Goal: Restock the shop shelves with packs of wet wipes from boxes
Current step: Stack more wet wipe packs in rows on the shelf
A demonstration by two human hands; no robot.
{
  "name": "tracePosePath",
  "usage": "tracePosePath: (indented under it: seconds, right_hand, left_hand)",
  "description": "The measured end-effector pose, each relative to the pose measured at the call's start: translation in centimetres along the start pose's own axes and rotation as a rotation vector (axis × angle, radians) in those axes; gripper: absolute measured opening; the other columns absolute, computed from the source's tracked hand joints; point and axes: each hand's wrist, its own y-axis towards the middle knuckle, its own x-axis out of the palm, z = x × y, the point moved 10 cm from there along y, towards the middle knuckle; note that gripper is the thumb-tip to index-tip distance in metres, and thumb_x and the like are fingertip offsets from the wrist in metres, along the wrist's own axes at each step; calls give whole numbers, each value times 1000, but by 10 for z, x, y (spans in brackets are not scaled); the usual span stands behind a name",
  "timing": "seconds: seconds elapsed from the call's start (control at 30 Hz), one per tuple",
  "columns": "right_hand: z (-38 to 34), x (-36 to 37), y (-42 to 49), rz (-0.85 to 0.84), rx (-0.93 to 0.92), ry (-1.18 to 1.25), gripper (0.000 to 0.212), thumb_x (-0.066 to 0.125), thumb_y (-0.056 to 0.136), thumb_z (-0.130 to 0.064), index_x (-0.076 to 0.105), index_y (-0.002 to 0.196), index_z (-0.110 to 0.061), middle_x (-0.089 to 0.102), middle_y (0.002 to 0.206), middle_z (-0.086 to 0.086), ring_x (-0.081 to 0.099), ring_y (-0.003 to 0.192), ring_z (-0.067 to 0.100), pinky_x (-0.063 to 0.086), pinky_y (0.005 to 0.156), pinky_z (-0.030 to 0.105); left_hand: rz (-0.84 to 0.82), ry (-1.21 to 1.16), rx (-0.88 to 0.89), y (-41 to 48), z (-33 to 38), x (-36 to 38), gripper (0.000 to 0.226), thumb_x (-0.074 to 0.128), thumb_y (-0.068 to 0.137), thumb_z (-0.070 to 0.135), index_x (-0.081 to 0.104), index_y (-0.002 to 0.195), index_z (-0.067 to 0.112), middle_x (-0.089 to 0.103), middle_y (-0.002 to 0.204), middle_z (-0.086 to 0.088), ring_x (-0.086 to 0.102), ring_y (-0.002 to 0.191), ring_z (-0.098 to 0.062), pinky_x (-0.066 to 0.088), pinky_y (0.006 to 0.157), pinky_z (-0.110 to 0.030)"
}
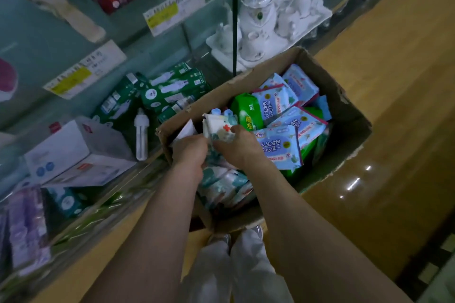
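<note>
- My left hand (188, 152) and right hand (237, 146) meet over the near-left corner of the cardboard box (349, 115). Both sets of fingers are curled round one white pack of wet wipes with a red cross (218, 126).
- I use two hands because the soft, slippery film wrapper sags and slides in a one-handed pinch, and the pack is wedged among others.
- More teal-and-white packs (221, 184) lie stacked at the near end of the box, right under my wrists.
- Blue packs (278, 147) fill the middle and far end, tipped against each other, with a green pack (246, 110) poking up between them. They look like flat, pillowy rectangles with crimped edges.
- The box stands open-topped on the glossy wooden floor (394, 81), its rim torn and ragged, close to the shelving so my reach stays short.
- Left of the box, the glass shelves (37, 32) hold green lamp cartons (170, 91) and a bare white tube lamp (141, 130).
- Beyond the box sits a white porcelain tea set (270, 19), hard and breakable, so I judge lifts should go leftward.
</note>
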Motion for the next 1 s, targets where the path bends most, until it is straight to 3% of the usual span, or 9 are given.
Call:
tracePosePath:
  seconds: [0.07, 0.13, 0.23, 0.33, 0.5, 0.57, 0.67, 0.77, 1.0]
  right_hand:
    - [2, 9, 7, -31, 19, 2, 72, 64, 84, -48, 36, 141, -12, 43, 139, 17, 43, 127, 36, 39, 103, 43]
    - [3, 12, 11, -36, 21, 0, 76, 65, 83, -47, 33, 142, -13, 43, 139, 18, 42, 128, 37, 39, 103, 44]
    - [6, 7, 16, -27, 20, 13, 71, 61, 86, -40, 30, 144, -14, 42, 139, 18, 42, 128, 37, 39, 104, 44]
    - [9, 0, 16, -35, 1, 112, 65, 61, 86, -34, 35, 142, -14, 48, 135, 16, 48, 123, 35, 43, 102, 45]
    - [16, -3, 1, -68, -49, 346, 50, 63, 85, -27, 49, 131, -16, 60, 120, 12, 59, 109, 29, 49, 96, 48]
    - [15, -6, -7, -72, -68, 434, 36, 60, 88, -24, 54, 123, -18, 64, 113, 10, 62, 104, 27, 50, 95, 48]
    - [13, -17, -25, -51, -94, 476, 28, 55, 92, -21, 57, 121, -19, 64, 107, 8, 63, 98, 24, 52, 92, 43]
    - [13, -26, -45, -35, -103, 492, 19, 53, 95, -25, 58, 113, -20, 65, 107, 9, 64, 98, 25, 52, 91, 43]
    - [15, -33, -93, 104, -76, 621, 29, 55, 93, -36, 64, 105, -11, 68, 103, 18, 66, 95, 34, 55, 85, 47]
  left_hand:
    - [-10, 57, -28, 1, -2, 1, 11, 58, 86, 12, 68, 91, 14, 66, 83, -9, 60, 73, -24, 47, 60, -28]
    - [-38, 80, -21, 2, -3, 8, 12, 57, 88, 15, 62, 77, 16, 61, 77, -9, 56, 68, -23, 46, 62, -29]
    - [-97, 103, -19, 2, -5, 21, 10, 55, 92, 26, 62, 86, 21, 65, 90, -8, 58, 76, -22, 45, 58, -28]
    - [-177, 123, -41, -2, -9, 36, 18, 56, 92, 32, 58, 81, 17, 53, 71, -6, 47, 60, -18, 38, 53, -27]
    - [-288, 28, -64, -12, -17, 54, 28, 65, 84, 37, 72, 101, 16, 70, 88, -10, 66, 77, -24, 52, 62, -31]
    - [-363, -45, -79, -18, -19, 61, 27, 65, 83, 37, 74, 96, 15, 70, 85, -13, 65, 78, -28, 53, 67, -37]
    - [-453, -103, -120, -33, -24, 68, 21, 61, 86, 37, 70, 86, 18, 69, 66, -5, 63, 74, -22, 49, 66, -33]
    - [-454, -106, -111, -47, -25, 64, 22, 62, 85, 41, 68, 89, 20, 68, 77, -7, 62, 82, -23, 48, 73, -34]
    - [-575, -96, -87, -89, -17, 56, 31, 58, 86, 44, 71, 79, 17, 72, 71, -4, 68, 65, -21, 48, 60, -29]
